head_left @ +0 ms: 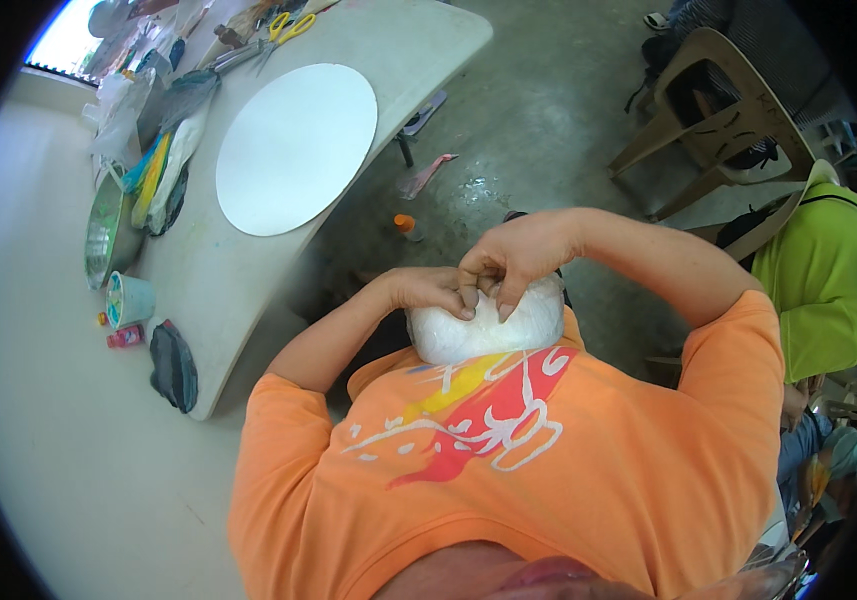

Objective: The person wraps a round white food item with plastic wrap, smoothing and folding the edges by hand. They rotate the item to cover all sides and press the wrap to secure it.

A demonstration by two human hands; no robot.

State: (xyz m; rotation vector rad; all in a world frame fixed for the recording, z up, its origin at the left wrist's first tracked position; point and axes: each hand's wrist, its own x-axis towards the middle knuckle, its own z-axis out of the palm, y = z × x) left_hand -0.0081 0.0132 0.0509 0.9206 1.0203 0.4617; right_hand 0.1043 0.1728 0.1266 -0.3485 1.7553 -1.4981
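A rounded white bundle (pixel 483 335), covered in shiny clear plastic, rests in my lap against my orange shirt. My left hand (pixel 433 292) lies over its upper left side, thumb on the near face and the other fingers curled out of sight. From the right my right hand (pixel 518 262) bends over the top, its thumb and fingers pinched at the plastic close to the left fingertips. What lies inside the wrapping cannot be made out clearly.
On the white table (pixel 258 265) at the left lie a white round board (pixel 298 150), yellow-handled scissors (pixel 288 30), a green basin (pixel 113 225), a white tub (pixel 130 300) and plastic bags. An orange-capped bottle (pixel 406 225) stands on the floor. A plastic chair (pixel 718 110) and a person in green (pixel 823 280) are to the right.
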